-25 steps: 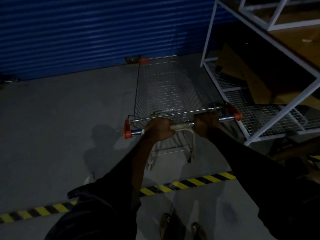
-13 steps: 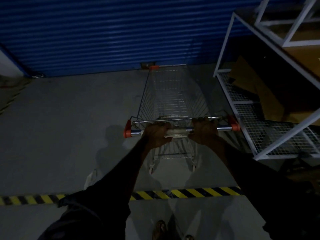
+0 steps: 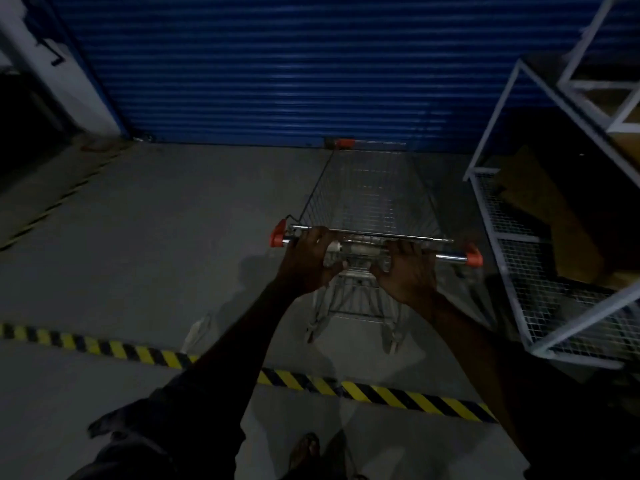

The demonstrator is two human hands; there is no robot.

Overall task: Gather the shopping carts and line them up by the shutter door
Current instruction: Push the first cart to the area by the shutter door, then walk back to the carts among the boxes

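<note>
A wire shopping cart [image 3: 370,192] with orange corner caps stands in front of me, its nose touching or almost touching the blue shutter door [image 3: 277,64]. Both my hands rest on its chrome handle bar. My left hand [image 3: 306,259] wraps the bar near the left orange cap. My right hand [image 3: 407,268] lies over the bar toward the right, fingers curled on it. The cart basket holds nothing. Its rear wheels show below the handle.
A white metal rack [image 3: 540,258] with mesh shelves and cardboard stands close on the cart's right. Yellow-black hazard tape [image 3: 311,381] crosses the grey floor behind the cart. A white pillar [image 3: 52,64] stands at the far left, with bare floor between it and the cart.
The cart has rolled forward to the shutter door and my arms have stretched out. My view swung left, revealing the pillar. Both hands stayed on the handle.
</note>
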